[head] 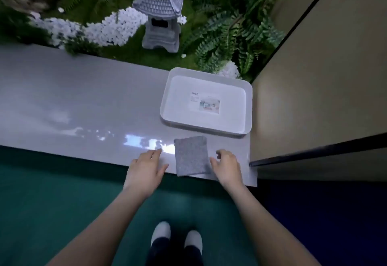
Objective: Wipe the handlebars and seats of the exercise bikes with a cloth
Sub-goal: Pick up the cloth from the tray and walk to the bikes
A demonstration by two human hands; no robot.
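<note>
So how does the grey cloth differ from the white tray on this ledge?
The cloth is grey and speckled; the tray is white, glossy and rimmed. The cloth is smaller than the tray. The cloth lies at the near edge between the left hand and right hand; the tray sits farther back, bearing a label. Both rest on the ledge.

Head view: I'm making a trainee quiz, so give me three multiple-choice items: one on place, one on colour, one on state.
1. Where is the cloth? A on the ledge before the tray; B in a bucket; C on a bike seat.
2. Cloth colour? A red; B grey; C yellow.
3. The left hand is: A gripping the cloth; B curled round a bottle; C open beside the cloth.
Key: A, it lies at the ledge's front edge; B, speckled grey; C, it holds nothing.
</note>
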